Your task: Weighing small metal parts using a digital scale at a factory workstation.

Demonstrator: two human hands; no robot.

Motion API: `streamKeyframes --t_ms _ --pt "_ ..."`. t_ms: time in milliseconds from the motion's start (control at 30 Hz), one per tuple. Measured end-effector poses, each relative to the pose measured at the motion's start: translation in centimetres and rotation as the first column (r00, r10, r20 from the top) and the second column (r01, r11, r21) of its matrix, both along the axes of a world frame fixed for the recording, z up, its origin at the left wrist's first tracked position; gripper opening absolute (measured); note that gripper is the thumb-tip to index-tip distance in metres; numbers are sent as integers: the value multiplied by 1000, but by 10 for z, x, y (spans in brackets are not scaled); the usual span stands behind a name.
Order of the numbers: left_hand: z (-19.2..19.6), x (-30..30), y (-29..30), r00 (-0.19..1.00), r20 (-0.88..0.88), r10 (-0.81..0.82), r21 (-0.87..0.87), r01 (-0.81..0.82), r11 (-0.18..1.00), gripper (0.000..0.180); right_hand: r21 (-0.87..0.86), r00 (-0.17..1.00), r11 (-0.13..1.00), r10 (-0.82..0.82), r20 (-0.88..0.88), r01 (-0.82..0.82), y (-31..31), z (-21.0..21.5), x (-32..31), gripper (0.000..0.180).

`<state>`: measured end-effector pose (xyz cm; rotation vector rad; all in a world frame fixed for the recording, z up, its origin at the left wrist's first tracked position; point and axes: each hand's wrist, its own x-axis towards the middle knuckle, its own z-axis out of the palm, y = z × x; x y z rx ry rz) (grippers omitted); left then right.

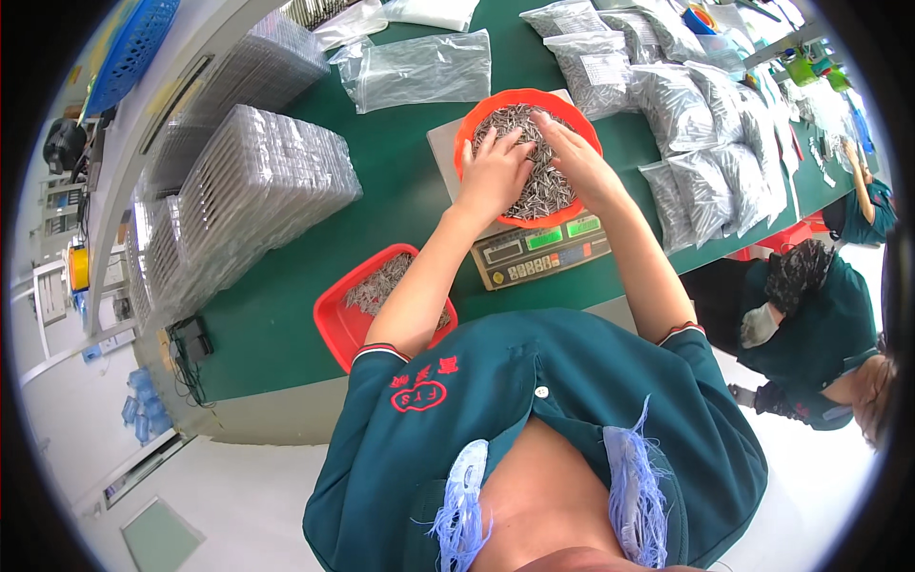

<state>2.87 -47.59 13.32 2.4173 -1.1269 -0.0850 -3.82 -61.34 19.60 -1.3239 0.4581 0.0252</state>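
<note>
An orange-red round bowl [583,116], heaped with small thin metal pins [541,191], sits on the pan of a digital counting scale [543,255] whose displays glow green. Inside the bowl, my left hand [493,178] rests on the pins from the left, fingers spread and their tips partly among the pins. From the right, my right hand [579,167] lies over the pins with its fingers stretched out. Neither hand visibly grips anything. Beside my left forearm is a red tray [332,315] with more metal pins [375,291], partly covered by that arm.
Stacks of clear plastic trays [257,181] stand at left. Behind the bowl lie flat clear bags [419,71]. Filled bags of metal pieces [701,181] crowd the right side of the green table [276,329]. Co-workers [810,315] are at the right.
</note>
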Motion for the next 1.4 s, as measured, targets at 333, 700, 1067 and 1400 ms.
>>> streamKeyframes --t_ms 333,700,1067,1400 --pt "3 -39 116 959 -149 240 -537 -282 795 28 70 982 998 -15 191 1 43 -22 -48 45" --pt "-104 -89 285 819 -165 549 126 -535 836 48 -210 431 378 743 -512 -902 183 -134 -114 76" --pt "-111 -82 214 884 -155 441 233 -401 886 69 91 708 866 458 -538 -491 188 -143 -96 55" --pt "-118 -90 208 818 -452 356 181 -307 935 50 129 691 856 484 -537 -500 184 -153 -90 45"
